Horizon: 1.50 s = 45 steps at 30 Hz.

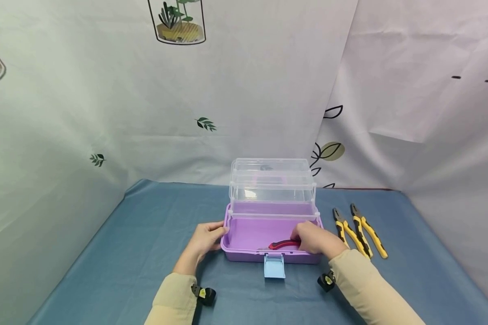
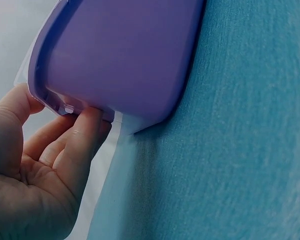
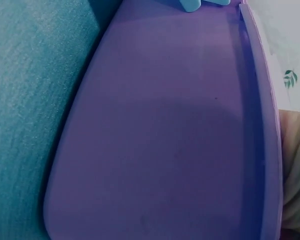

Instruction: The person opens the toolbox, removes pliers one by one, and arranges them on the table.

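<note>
A purple toolbox stands on the blue cloth with its clear lid raised. My left hand holds the box's left end; in the left wrist view the thumb lies at the rim and the fingers press under it. Reaching over the front wall, my right hand grips the right end of a red-and-black utility knife low inside the box. Its grey tip points left. In the right wrist view the front wall hides the knife and most of the hand.
Two yellow-and-black pliers lie right of the box, the nearer pair partly behind my right forearm and the other pair beside it. A light blue latch hangs down at the box's front. Pale printed cloth walls the back.
</note>
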Each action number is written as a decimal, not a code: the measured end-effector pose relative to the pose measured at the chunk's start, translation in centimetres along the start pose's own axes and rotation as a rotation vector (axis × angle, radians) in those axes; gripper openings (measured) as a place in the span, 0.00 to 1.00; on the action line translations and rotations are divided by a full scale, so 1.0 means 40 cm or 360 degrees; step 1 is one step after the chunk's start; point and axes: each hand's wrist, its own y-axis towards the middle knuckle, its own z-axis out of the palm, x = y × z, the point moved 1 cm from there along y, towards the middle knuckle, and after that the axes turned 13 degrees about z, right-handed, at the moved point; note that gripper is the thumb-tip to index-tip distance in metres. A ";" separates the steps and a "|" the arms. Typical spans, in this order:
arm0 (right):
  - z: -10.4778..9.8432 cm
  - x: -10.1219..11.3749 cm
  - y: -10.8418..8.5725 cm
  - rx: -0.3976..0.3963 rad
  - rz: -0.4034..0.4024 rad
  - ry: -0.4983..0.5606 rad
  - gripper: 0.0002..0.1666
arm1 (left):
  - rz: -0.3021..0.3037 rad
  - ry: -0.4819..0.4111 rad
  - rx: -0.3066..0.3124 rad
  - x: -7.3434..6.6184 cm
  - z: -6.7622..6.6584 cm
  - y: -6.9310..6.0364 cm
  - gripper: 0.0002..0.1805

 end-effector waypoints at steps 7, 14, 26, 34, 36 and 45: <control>0.004 0.004 0.002 -0.0064 0.0025 -0.0015 0.09 | 0.0012 -0.0005 -0.0014 -0.002 -0.001 0.001 0.20; 0.011 0.003 0.009 -0.0097 0.0051 -0.0036 0.15 | 0.0018 0.0002 0.0003 -0.002 0.000 -0.001 0.21; 0.010 0.010 0.022 -0.0003 0.0024 -0.0116 0.15 | 0.0024 -0.0026 0.0016 0.000 0.001 -0.004 0.22; 0.007 0.009 0.029 0.0000 0.0010 -0.0161 0.13 | 0.0025 -0.0001 0.0014 0.003 0.000 0.000 0.22; 0.007 0.005 0.030 -0.0001 0.0005 -0.0161 0.15 | 0.0028 0.0006 0.0015 0.002 0.000 0.000 0.22; 0.001 -0.012 0.026 0.0056 -0.0040 -0.0047 0.19 | 0.0007 0.0030 0.0017 0.000 -0.001 -0.002 0.22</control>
